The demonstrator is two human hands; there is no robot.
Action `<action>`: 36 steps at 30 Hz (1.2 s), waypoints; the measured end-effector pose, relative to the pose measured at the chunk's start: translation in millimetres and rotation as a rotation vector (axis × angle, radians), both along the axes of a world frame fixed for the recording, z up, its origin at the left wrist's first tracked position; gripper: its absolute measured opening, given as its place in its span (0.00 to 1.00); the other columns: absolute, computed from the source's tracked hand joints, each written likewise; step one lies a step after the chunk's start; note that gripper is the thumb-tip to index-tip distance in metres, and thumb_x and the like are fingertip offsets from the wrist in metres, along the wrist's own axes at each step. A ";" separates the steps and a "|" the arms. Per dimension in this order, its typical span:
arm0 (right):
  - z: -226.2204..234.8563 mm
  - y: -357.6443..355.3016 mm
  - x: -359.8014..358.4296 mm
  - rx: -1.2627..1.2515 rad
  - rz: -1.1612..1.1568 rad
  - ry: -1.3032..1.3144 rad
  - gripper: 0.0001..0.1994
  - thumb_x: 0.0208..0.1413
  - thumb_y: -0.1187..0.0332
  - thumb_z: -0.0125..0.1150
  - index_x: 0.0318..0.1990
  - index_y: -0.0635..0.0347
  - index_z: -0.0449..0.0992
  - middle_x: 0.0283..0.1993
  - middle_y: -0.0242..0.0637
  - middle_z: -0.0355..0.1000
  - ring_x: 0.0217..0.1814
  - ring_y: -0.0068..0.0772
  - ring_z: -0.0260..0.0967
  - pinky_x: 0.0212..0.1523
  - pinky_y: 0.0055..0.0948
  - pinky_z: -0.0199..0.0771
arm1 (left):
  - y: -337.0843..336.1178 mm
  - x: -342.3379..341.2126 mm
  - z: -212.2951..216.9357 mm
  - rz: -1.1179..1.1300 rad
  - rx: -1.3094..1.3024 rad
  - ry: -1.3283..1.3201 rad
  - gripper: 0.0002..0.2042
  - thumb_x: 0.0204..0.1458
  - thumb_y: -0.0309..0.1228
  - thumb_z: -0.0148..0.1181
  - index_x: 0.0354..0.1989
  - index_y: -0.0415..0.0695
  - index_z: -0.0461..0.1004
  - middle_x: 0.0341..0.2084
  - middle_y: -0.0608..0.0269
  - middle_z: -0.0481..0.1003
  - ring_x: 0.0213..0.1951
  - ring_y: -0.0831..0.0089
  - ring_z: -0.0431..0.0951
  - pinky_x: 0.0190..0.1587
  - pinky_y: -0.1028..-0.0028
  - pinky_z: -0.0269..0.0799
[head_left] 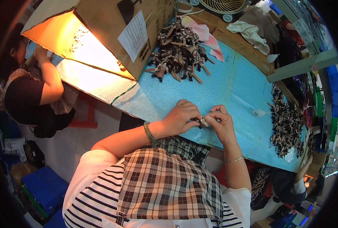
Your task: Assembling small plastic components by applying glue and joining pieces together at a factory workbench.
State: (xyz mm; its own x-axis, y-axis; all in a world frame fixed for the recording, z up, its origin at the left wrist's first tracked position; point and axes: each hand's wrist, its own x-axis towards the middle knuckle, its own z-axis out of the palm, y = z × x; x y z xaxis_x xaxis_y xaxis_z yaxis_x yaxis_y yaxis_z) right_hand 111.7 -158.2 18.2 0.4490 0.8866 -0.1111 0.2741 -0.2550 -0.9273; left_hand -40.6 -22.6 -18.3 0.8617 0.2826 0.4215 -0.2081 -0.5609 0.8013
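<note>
I hold a small piece (204,122) at the near edge of the blue tabletop (218,93), just in front of my checked apron (157,182); its shape is mostly hidden by my fingertips. My left hand (184,117) comes at it from nine o'clock, thumb and fingers pinched narrow on it. My right hand (223,123) meets it from three, thumb and forefinger closed on the same piece.

Taking the piece as the dial's centre, a heap of small figures (176,51) lies between eleven and twelve, against a cardboard box (112,28) lit inside. A pink cloth (214,47) lies at twelve. Near three o'clock rests a small white bottle (258,113), and past it spreads a second heap of small brown parts (286,121). A co-worker (28,85) sits between nine and ten.
</note>
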 end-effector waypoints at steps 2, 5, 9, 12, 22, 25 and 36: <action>3.5 1.1 1.2 -0.042 -0.006 -0.026 0.07 0.46 0.74 0.65 0.35 0.61 0.78 0.35 0.30 0.64 0.32 0.19 0.61 0.31 0.20 0.65 | 0.0 0.0 -0.2 0.010 -0.007 0.009 0.10 0.41 0.28 0.66 0.31 0.45 0.72 0.28 0.65 0.71 0.38 0.65 0.72 0.49 0.64 0.60; 2.5 -1.2 -2.2 -0.079 -0.089 0.094 0.08 0.47 0.75 0.62 0.37 0.62 0.76 0.36 0.32 0.64 0.31 0.19 0.61 0.30 0.20 0.65 | -0.9 1.3 0.3 0.020 0.006 0.010 0.09 0.41 0.27 0.66 0.31 0.45 0.72 0.28 0.65 0.72 0.38 0.65 0.72 0.49 0.64 0.60; -3.5 -11.9 -14.8 0.266 -0.294 -0.001 0.09 0.49 0.79 0.56 0.39 0.62 0.73 0.38 0.35 0.65 0.32 0.22 0.63 0.33 0.23 0.67 | -2.1 0.5 1.8 0.034 0.005 0.043 0.10 0.42 0.26 0.66 0.33 0.44 0.72 0.29 0.65 0.72 0.37 0.64 0.72 0.49 0.64 0.60; -13.5 -22.9 -20.0 0.357 -0.175 -0.486 0.11 0.47 0.83 0.54 0.38 0.62 0.75 0.39 0.39 0.66 0.39 0.32 0.66 0.34 0.26 0.69 | -4.2 -0.7 4.7 0.064 -0.090 0.099 0.12 0.43 0.25 0.65 0.35 0.44 0.70 0.29 0.64 0.73 0.35 0.64 0.73 0.48 0.65 0.61; -21.5 -20.3 -26.3 0.412 -0.056 -0.768 0.20 0.39 0.87 0.56 0.44 0.62 0.74 0.43 0.44 0.71 0.42 0.44 0.70 0.39 0.35 0.72 | -9.0 6.7 7.5 0.095 -0.010 0.065 0.12 0.47 0.24 0.60 0.41 0.46 0.71 0.31 0.63 0.72 0.36 0.63 0.73 0.47 0.65 0.63; -20.8 -20.6 -25.4 0.402 -0.052 -0.775 0.21 0.39 0.87 0.56 0.44 0.62 0.74 0.43 0.44 0.71 0.42 0.44 0.70 0.39 0.36 0.72 | -10.3 7.7 5.9 0.109 0.040 0.031 0.12 0.47 0.23 0.59 0.42 0.46 0.72 0.31 0.63 0.72 0.36 0.63 0.73 0.46 0.66 0.64; -12.8 -21.8 -26.9 0.339 -0.026 -1.016 0.21 0.38 0.84 0.57 0.44 0.59 0.75 0.44 0.38 0.71 0.46 0.41 0.69 0.44 0.36 0.68 | -12.6 6.6 5.4 0.123 0.159 -0.005 0.13 0.47 0.22 0.58 0.43 0.45 0.74 0.31 0.62 0.72 0.35 0.63 0.72 0.41 0.68 0.67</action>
